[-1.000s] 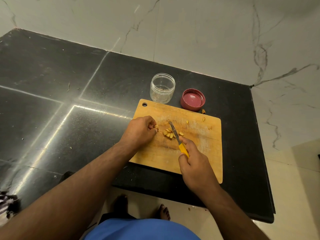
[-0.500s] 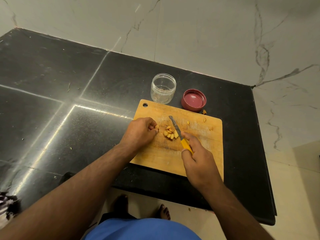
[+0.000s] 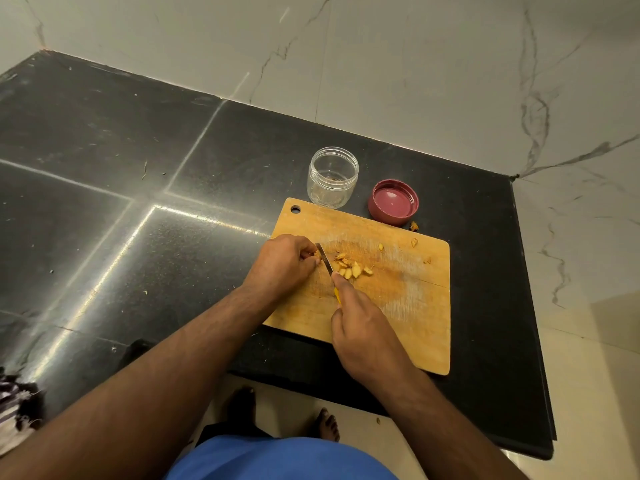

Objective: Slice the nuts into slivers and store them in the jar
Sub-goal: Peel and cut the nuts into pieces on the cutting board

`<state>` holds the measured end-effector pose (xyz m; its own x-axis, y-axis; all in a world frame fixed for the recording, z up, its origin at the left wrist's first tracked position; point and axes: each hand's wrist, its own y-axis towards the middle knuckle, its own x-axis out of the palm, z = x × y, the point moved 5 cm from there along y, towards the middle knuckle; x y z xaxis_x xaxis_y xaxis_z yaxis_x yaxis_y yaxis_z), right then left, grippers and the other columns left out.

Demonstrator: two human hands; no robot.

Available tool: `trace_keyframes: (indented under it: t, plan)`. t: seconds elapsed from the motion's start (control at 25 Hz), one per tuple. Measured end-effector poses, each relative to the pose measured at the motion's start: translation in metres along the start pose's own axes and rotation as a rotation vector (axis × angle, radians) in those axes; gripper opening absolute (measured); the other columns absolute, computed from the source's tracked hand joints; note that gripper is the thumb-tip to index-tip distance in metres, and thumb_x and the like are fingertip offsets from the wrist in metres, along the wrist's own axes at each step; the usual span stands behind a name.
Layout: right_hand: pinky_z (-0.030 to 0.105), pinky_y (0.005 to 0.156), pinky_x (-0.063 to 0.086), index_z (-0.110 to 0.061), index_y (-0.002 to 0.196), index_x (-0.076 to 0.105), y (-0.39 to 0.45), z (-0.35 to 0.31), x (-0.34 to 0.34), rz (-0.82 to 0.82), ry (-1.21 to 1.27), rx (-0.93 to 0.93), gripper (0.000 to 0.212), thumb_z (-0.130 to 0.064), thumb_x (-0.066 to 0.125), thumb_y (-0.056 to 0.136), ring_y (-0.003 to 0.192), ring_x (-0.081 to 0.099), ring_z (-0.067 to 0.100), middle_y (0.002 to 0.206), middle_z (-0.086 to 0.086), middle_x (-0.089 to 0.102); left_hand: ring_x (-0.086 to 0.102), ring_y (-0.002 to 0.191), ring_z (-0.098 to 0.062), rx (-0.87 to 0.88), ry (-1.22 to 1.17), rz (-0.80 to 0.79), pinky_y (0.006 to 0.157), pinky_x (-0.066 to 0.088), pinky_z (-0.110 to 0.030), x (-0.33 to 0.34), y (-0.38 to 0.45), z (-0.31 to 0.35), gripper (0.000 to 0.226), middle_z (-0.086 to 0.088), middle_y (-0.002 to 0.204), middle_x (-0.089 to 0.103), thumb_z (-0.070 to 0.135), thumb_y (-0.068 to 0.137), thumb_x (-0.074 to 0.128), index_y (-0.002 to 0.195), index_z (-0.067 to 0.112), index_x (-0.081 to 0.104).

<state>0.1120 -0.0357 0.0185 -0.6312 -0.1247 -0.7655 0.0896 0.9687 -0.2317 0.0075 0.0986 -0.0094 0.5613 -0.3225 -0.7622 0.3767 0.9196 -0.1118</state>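
Slicing is midway — the left hand [image 3: 284, 263] pinches a nut on the cutting board [image 3: 398, 306], the right hand [image 3: 360, 336] grips the knife [image 3: 325, 260] beside a pile of slivers [image 3: 349, 266] — the jar [image 3: 332, 177] near the counter's back edge looks nearly empty.

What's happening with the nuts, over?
Left hand pinches a nut. Right hand holds knife, blade beside it. Slivers piled on board. Jar open, nearly empty.

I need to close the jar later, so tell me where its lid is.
The red lid lies open side up on the black counter, just right of the clear jar and just beyond the cutting board's far edge.
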Motion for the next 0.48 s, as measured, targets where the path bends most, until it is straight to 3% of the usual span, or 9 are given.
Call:
trace_keyframes:
  t: [0.12,0.28,0.48]
  plan:
    - [0.018,0.099,0.034,-0.026,0.157,0.018,0.0005,-0.0008,0.0009,0.000,-0.021,-0.014,0.053,-0.024,0.034,0.106,0.127,0.043,0.008,0.150,-0.002,0.039,0.065,0.092,-0.012,-0.006,-0.009,-0.002,0.073,0.050,-0.022,-0.0001,0.0001,0.0000,0.028,-0.002,0.109,0.073,0.024,0.095,0.065,0.120,0.013,0.071]
    - [0.025,0.096,0.042,-0.028,0.157,0.017,0.0020,-0.0002,0.0002,0.000,-0.056,-0.025,0.053,-0.025,0.032,0.106,0.117,0.047,0.011,0.142,-0.001,0.044,0.064,0.090,-0.012,-0.011,-0.007,-0.013,0.065,0.043,-0.017,-0.0001,0.0016,0.0002,0.026,-0.001,0.108,0.073,0.024,0.095,0.065,0.118,0.014,0.072]
    - [0.024,0.091,0.042,-0.029,0.157,0.017,0.0046,0.0021,0.0002,0.000,-0.077,-0.028,0.053,-0.026,0.032,0.106,0.108,0.046,0.009,0.141,-0.002,0.045,0.063,0.088,-0.011,-0.018,0.002,-0.020,0.062,0.040,-0.012,0.0005,0.0029,-0.0008,0.025,0.000,0.106,0.073,0.025,0.095,0.065,0.117,0.015,0.073]
